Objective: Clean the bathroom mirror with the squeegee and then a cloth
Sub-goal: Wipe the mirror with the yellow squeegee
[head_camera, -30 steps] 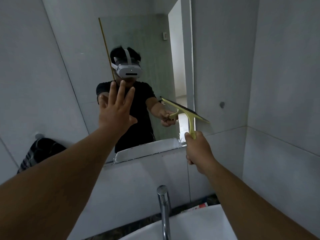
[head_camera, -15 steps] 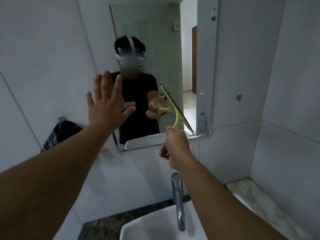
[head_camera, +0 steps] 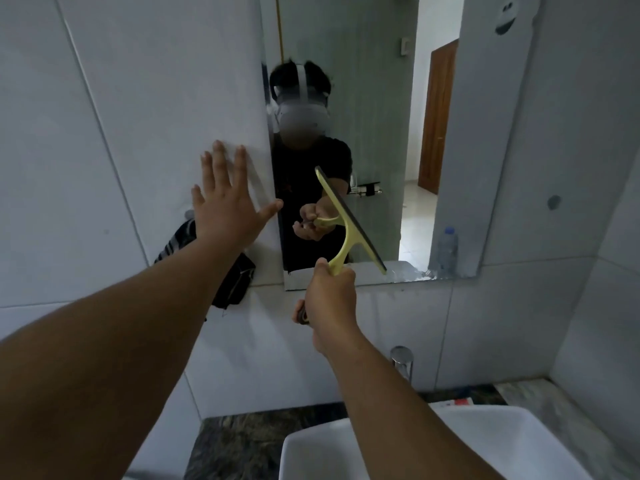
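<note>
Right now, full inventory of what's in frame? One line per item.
mirror: 1, frameless, on the wall ahead
squeegee: 1, yellow with a dark blade, blade tilted against the lower mirror
cloth: 1, dark with stripes, hanging on the wall left of the mirror
tap: 1, chrome, below the mirror, partly behind the right arm
sink: 1, white, bottom right
counter: 1, dark marbled, around the sink
bottle: 1, clear, seen at the mirror's lower right
wall tiles: many, pale grey
left hand: 1, open, flat on the wall beside the mirror
right hand: 1, closed on the squeegee handle
</note>
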